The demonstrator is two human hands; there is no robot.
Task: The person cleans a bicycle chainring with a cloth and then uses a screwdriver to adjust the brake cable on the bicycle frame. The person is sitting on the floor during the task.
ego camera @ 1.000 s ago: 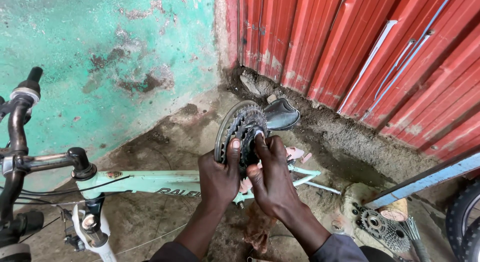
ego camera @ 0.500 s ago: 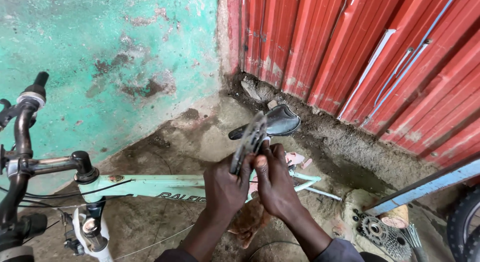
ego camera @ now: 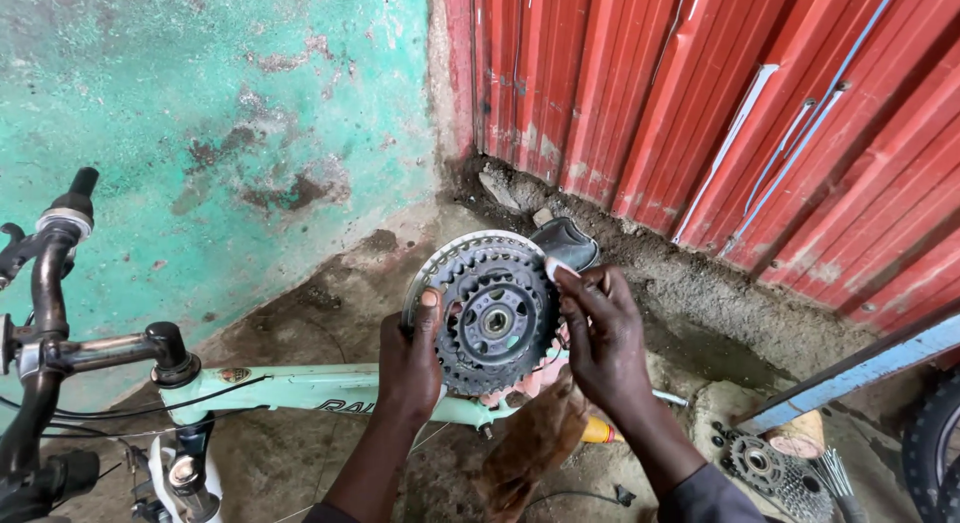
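Fingers [ego camera: 425,305] of both hands gripped one chainring set [ego camera: 490,318], now turned flat-face toward the camera.

Head view: half a second earlier the set was edge-on; it had since been rotated, so its toothed rings and hub showed plainly. The left hand [ego camera: 410,368] clamped the left rim, the right hand [ego camera: 600,338] pinched the right edge, above the pale green frame [ego camera: 300,388]. Counted: one chainring set held, one cassette [ego camera: 775,473] on the ground at right, one handlebar [ego camera: 45,313], one saddle [ego camera: 570,243] behind.
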